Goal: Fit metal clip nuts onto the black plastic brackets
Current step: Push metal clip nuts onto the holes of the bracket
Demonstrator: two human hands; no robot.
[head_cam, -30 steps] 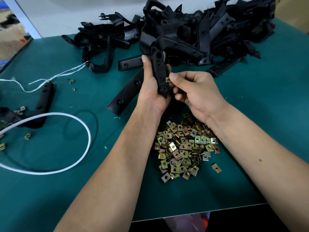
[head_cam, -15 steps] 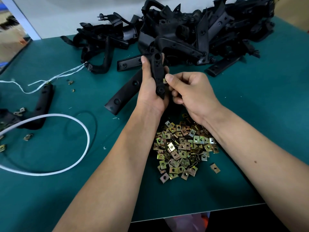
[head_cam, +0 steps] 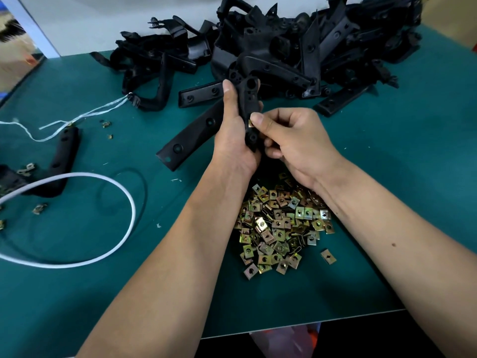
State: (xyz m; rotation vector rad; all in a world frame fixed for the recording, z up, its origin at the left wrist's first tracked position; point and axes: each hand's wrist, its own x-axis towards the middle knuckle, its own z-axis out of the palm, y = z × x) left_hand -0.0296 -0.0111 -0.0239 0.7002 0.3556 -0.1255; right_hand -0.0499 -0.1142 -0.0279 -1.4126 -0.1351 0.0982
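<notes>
Both hands have barely moved. Left hand [head_cam: 233, 133] grips one black bracket [head_cam: 249, 109] upright, and right hand [head_cam: 291, 140] pinches a clip nut [head_cam: 250, 123] against its edge, maybe half on. Below the grip lies a nut heap [head_cam: 281, 226]; behind it, a bracket pile [head_cam: 296, 45], so lots is left

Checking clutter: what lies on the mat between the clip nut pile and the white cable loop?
Head view: the left forearm crosses it; otherwise bare green mat.
</notes>
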